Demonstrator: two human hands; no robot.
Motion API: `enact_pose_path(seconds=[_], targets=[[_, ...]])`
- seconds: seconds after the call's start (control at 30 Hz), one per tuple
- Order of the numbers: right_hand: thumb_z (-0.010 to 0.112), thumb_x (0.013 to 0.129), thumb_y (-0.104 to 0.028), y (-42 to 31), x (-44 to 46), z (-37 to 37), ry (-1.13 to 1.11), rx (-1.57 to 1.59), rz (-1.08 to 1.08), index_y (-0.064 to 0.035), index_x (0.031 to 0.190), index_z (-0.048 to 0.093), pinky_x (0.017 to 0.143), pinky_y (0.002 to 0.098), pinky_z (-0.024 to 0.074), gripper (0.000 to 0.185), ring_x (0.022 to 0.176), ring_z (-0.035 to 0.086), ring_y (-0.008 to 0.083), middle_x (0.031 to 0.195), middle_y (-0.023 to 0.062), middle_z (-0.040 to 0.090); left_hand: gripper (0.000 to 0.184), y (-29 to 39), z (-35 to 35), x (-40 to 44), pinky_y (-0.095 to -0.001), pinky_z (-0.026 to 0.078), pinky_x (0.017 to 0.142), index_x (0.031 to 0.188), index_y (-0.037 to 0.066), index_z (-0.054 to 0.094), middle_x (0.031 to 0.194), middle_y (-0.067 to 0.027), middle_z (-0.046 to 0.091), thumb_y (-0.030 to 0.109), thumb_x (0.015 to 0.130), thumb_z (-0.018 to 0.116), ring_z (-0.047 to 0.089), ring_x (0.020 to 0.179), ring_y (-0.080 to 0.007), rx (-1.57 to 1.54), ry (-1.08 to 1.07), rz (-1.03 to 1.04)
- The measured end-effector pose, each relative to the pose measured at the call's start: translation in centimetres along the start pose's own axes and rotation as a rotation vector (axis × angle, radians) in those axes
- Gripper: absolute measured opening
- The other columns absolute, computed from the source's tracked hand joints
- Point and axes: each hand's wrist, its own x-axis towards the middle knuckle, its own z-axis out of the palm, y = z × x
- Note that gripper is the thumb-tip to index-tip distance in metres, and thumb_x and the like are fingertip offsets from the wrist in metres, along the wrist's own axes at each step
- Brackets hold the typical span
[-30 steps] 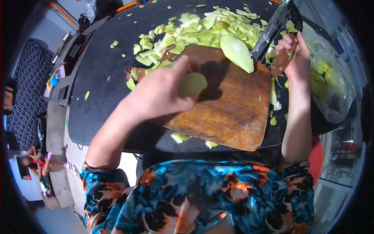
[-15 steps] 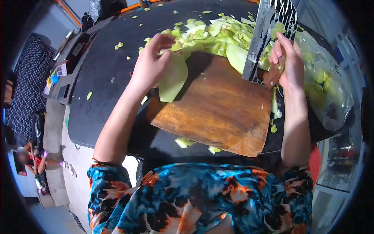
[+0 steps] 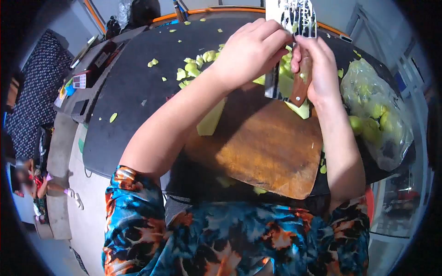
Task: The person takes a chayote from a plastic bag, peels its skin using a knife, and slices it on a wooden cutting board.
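1. Nearest is the board (image 3: 271, 152), its near edge close to the near edge of the black table (image 3: 147, 92). Its middle is bare wood, with a shadow across the left part.
2. At the board's left edge lies a pale green piece (image 3: 212, 118), partly behind the left forearm. Half a second ago the left hand was at this piece; now the hand is away from it, so the piece rests unsteadied and, I judge, cutting is paused.
3. The right hand (image 3: 322, 69) is closed round the wooden handle of the cleaver (image 3: 300, 89), above the board's far right corner. The blade has swung leftward and stands more upright.
4. The left hand (image 3: 251, 50) has crossed to the cleaver, fingers bent, tips at the blade beside the right hand. Whether it pinches anything there I cannot tell. Both hands now being at the tool, attention seems to be on the blade.
5. Behind the cleaver, at the board's far right corner, another green piece (image 3: 286, 85) shows in part.
6. Toward the table's right edge sits a clear bag (image 3: 393, 133) of round green vegetables (image 3: 370, 131).
7. Beyond the board's far edge lie peelings (image 3: 191, 69), many hidden by the left hand.
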Motion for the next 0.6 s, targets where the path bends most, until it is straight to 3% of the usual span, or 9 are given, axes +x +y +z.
enact_pose_path(seconds=[0.1, 0.17, 0.23, 0.27, 0.33, 0.43, 0.47, 0.53, 0.6], targets=[[0.059, 0.089, -0.017, -0.9, 0.5, -0.5, 0.008, 0.019, -0.142, -0.006, 0.083, 0.053, 0.053, 0.0258, 0.0414, 0.013, 0.052, 0.052, 0.0126, 0.065, 0.0042, 0.055, 0.027, -2.9, -0.6, -3.0, -0.0371, 0.048, 0.08, 0.098, 0.013, 0.065, 0.093, -0.004, 0.059, 0.012, 0.071, 0.062, 0.058, 0.09, -0.0254, 0.135, -0.194, -0.017], [0.056, 0.092, -0.017, -1.2, 1.4, -2.6, 0.008, 0.117, -0.148, -0.0055, 0.087, 0.052, 0.054, 0.0275, 0.0431, 0.013, 0.056, 0.054, 0.0154, 0.069, 0.0062, 0.057, 0.027, -4.4, -1.1, -5.9, -0.0421, 0.046, 0.087, 0.107, 0.018, 0.067, 0.102, -0.0048, 0.06, 0.021, 0.081, 0.062, 0.057, 0.101, -0.0252, 0.429, -0.426, -0.228], [0.054, 0.093, -0.017, -2.2, 1.4, -3.4, 0.081, 0.183, -0.115, -0.0045, 0.092, 0.052, 0.056, 0.0307, 0.0454, 0.013, 0.058, 0.056, 0.0187, 0.074, 0.008, 0.059, 0.025, -5.0, -3.2, -7.4, -0.0438, 0.047, 0.086, 0.106, 0.022, 0.068, 0.108, -0.0065, 0.06, 0.032, 0.085, 0.061, 0.057, 0.104, -0.028, 0.485, -0.605, -0.528], [0.054, 0.094, -0.018, -2.5, 1.1, -3.9, 0.09, 0.185, -0.095, -0.0045, 0.093, 0.052, 0.059, 0.0324, 0.0473, 0.013, 0.065, 0.06, 0.0198, 0.076, 0.0074, 0.06, 0.025, -4.8, -4.4, -8.0, -0.044, 0.05, 0.082, 0.106, 0.018, 0.068, 0.103, -0.009, 0.064, 0.034, 0.09, 0.058, 0.061, 0.096, -0.0338, 0.334, -0.541, -0.686], [0.053, 0.094, -0.018, -2.6, -0.1, -3.7, 0.241, 0.14, -0.055, -0.0042, 0.093, 0.054, 0.066, 0.0351, 0.051, 0.014, 0.076, 0.064, 0.0215, 0.078, 0.0071, 0.061, 0.04, -3.4, -7.1, -7.6, -0.0406, 0.051, 0.08, 0.11, 0.01, 0.066, 0.098, -0.014, 0.067, 0.044, 0.089, 0.059, 0.065, 0.09, -0.0339, 0.183, -0.685, -0.999], [0.054, 0.094, -0.018, -0.9, -1.5, -4.6, 0.215, 0.237, 0.124, -0.004, 0.091, 0.055, 0.074, 0.0375, 0.0534, 0.014, 0.083, 0.065, 0.0231, 0.08, 0.007, 0.062, 0.06, 0.7, -10.1, -8.4, -0.0365, 0.051, 0.083, 0.114, 0.001, 0.062, 0.099, -0.0191, 0.067, 0.05, 0.08, 0.068, 0.066, 0.094, -0.0291, -0.383, -0.763, -1.35], [0.054, 0.094, -0.018, -0.4, -1.8, -4.8, 0.185, 0.255, 0.161, -0.0038, 0.091, 0.056, 0.075, 0.0385, 0.0538, 0.014, 0.082, 0.065, 0.0233, 0.08, 0.0071, 0.062, 0.075, 0.8, -9.6, -10.3, -0.0344, 0.051, 0.083, 0.12, -0.003, 0.057, 0.1, -0.0214, 0.067, 0.048, 0.069, 0.079, 0.066, 0.095, -0.0251, -0.418, -0.771, -1.207], [0.055, 0.094, -0.018, 0.7, -2.5, -4.8, 0.123, 0.294, 0.237, -0.0035, 0.091, 0.056, 0.078, 0.0404, 0.0546, 0.015, 0.082, 0.065, 0.0238, 0.08, 0.0074, 0.063, 0.076, 2.6, -9.1, -9.8, -0.0367, 0.051, 0.082, 0.123, 0.0, 0.055, 0.101, -0.0213, 0.067, 0.04, 0.065, 0.083, 0.067, 0.093, -0.0286, -0.15, -0.777, -1.106], [0.055, 0.093, -0.017, 0.9, -3.1, -4.5, 0.08, 0.257, 0.249, -0.0032, 0.092, 0.057, 0.072, 0.04, 0.0567, 0.014, 0.076, 0.066, 0.0248, 0.079, 0.0077, 0.062, 0.067, 4.5, -8.6, -7.9, -0.0406, 0.052, 0.081, 0.12, 0.0, 0.055, 0.1, -0.021, 0.067, 0.034, 0.067, 0.079, 0.066, 0.094, -0.0331, -0.077, -0.815, -1.082]])
